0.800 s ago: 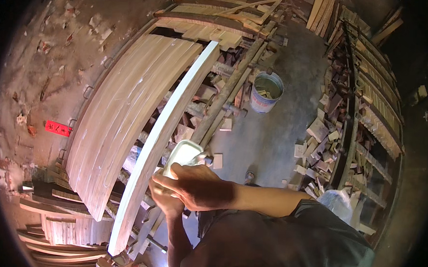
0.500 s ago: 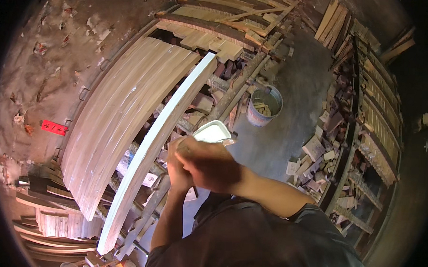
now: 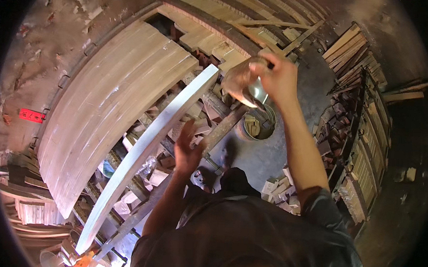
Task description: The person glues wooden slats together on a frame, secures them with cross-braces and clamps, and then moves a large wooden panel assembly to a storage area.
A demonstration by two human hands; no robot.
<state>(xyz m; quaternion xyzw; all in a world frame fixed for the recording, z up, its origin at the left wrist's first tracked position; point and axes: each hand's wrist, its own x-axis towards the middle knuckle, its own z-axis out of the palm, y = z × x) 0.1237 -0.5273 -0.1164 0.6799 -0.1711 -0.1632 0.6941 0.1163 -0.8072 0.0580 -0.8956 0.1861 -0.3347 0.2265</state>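
My right hand is raised and closed around a translucent plastic container, held tilted above a grey bucket. My left hand hovers lower with fingers spread and nothing in it, just right of a long pale plank that stands on edge and runs diagonally across a clamping rack. Left of that plank lies a wide curved-looking panel of joined pale boards.
The bucket on the concrete floor holds wood offcuts. More offcuts lie by my right side. Stacked boards and racks line the right, and more planks lie at the top. A red tag sits on the left.
Both hands were together on the container close to my body. Now my right hand has lifted it up and away over the bucket, and my left hand has let go.
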